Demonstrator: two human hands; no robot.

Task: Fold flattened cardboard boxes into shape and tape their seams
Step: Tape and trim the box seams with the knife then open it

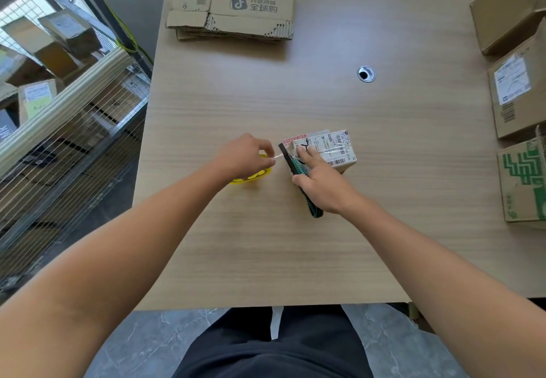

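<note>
A small folded cardboard box (331, 148) covered in shipping labels stands on the table's middle. My right hand (322, 181) grips a dark green utility knife (298, 179), its blade at the box's left edge, with two fingers pressing on the box top. My left hand (245, 157) pinches a strip of clear tape (277, 156) stretched from the box to the left. Under my left hand lies a yellow tape roll (251, 177), mostly hidden.
A stack of flattened printed cardboard boxes (236, 8) lies at the table's far edge. Several assembled boxes (517, 97) line the right side. A cable hole (366, 74) sits in the wooden table (295, 244). A wire cage cart with parcels (59, 111) stands left.
</note>
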